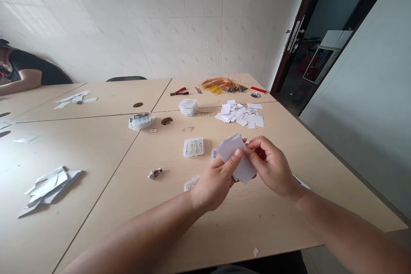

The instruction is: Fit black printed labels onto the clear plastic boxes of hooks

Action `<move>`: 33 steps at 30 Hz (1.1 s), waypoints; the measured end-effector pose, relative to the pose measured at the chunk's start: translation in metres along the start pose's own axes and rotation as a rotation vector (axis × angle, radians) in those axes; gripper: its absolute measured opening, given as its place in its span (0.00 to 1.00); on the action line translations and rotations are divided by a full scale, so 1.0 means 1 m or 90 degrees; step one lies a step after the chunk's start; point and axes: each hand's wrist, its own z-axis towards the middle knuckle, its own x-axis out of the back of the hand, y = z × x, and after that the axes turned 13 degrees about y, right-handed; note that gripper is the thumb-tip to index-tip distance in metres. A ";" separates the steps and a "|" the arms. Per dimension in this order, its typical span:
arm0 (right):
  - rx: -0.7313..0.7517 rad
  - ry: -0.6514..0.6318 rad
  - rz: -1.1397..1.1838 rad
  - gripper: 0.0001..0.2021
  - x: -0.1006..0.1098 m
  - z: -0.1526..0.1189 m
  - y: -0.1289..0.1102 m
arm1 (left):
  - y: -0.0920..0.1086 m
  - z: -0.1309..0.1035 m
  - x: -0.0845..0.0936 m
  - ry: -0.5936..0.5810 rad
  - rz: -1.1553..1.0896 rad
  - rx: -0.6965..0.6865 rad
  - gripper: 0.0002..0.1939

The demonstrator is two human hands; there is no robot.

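Observation:
My left hand [216, 177] is closed around several white paper cards [239, 158], its thumb lying across the top one. At the right edge of the cards, my right hand [272, 165] pinches with thumb and fingertips. Partly hidden behind my left hand lies a clear plastic case [191, 183]. Another clear case [194, 147], with several small items in its slots, rests just beyond. Farther back on the right is a loose pile of white cards [239, 114].
Stacked clear cases [188, 107] and more cases [140, 120] stand mid-table. Pliers [179, 91] and copper-coloured wires [223, 83] lie at the back. Folded paper [51, 188] is at left, crumpled scrap [155, 173] nearer. A person's arm [24, 81] rests at the far left.

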 end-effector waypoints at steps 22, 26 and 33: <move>0.171 -0.305 -0.563 0.20 -0.069 0.183 0.089 | 0.032 0.032 0.008 0.264 -0.197 0.072 0.11; 0.175 -0.311 -0.566 0.17 -0.080 0.187 0.098 | 0.030 0.032 0.008 0.266 -0.193 0.090 0.09; 0.183 -0.269 -0.466 0.15 -0.058 0.156 0.109 | 0.023 0.037 0.010 0.254 -0.180 0.118 0.07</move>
